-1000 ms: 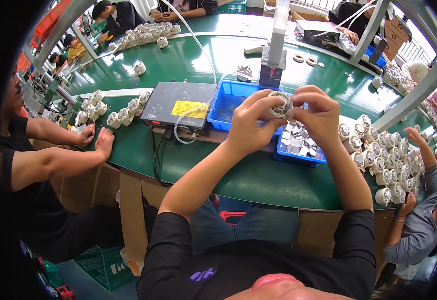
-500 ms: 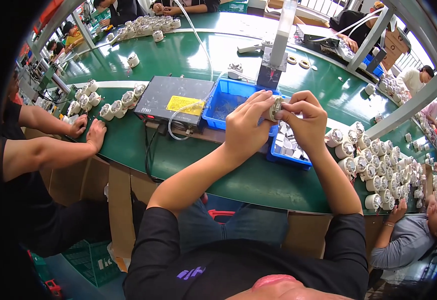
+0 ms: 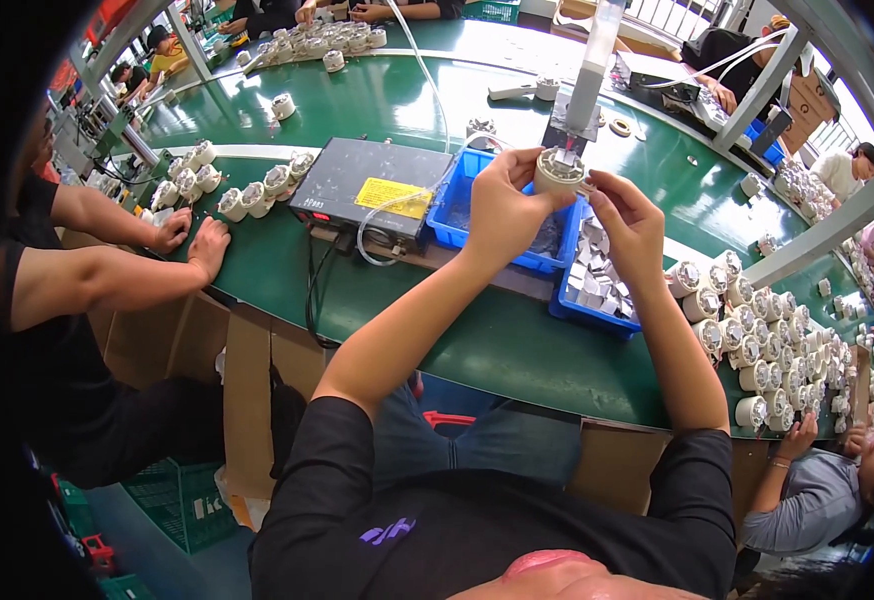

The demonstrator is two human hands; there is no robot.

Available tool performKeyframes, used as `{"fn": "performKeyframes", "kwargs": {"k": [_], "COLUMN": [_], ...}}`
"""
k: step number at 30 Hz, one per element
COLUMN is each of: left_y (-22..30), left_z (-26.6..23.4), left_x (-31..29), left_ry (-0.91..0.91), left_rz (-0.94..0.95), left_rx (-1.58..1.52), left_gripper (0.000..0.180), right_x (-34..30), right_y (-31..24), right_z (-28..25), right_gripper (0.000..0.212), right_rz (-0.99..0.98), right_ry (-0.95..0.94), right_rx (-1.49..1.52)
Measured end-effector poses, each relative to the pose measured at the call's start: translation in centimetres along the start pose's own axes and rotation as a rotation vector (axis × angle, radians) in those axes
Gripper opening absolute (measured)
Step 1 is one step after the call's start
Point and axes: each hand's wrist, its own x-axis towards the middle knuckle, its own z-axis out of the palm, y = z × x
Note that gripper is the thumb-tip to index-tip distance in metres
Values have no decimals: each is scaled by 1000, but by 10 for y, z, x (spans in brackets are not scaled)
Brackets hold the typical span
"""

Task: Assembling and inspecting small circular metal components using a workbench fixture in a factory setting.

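A white round cup-shaped part (image 3: 559,180), with grey metal pieces set in its top, is held upright over the blue bins. My left hand (image 3: 505,208) is closed around its left side, thumb in front. At the opposite side my right hand (image 3: 629,222) has thumb and forefinger pinched at the rim; what else may be between these fingertips is too small to make out. Just behind the part's top stands a dispenser nozzle (image 3: 565,152) under a pale upright tube (image 3: 591,85). Whether nozzle and part touch, I cannot tell.
A blue bin (image 3: 445,232) and a blue tray of small grey-white pieces (image 3: 597,278) lie below my hands. A grey control box (image 3: 362,180) with tubing stands left. Many similar white parts (image 3: 757,340) crowd the right side. A co-worker's hands (image 3: 197,245) rest on the green table (image 3: 477,350).
My hands have moved the white part slightly away from me, up to the nozzle. It has turned from tilted on its side to upright, its metal top now showing.
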Motion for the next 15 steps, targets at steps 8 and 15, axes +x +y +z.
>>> {"fn": "performKeyframes", "kwargs": {"k": [8, 15], "left_y": [6, 5], "left_z": [1, 7], "left_x": [2, -4], "left_ry": [12, 45], "left_rz": [75, 133], "left_rx": [28, 60], "left_gripper": [63, 60], "right_x": [-2, 3], "right_y": [1, -2], "right_z": [5, 5], "right_gripper": [31, 27], "right_rz": [-136, -13], "right_ry": [-4, 23], "right_rx": [66, 132]}}
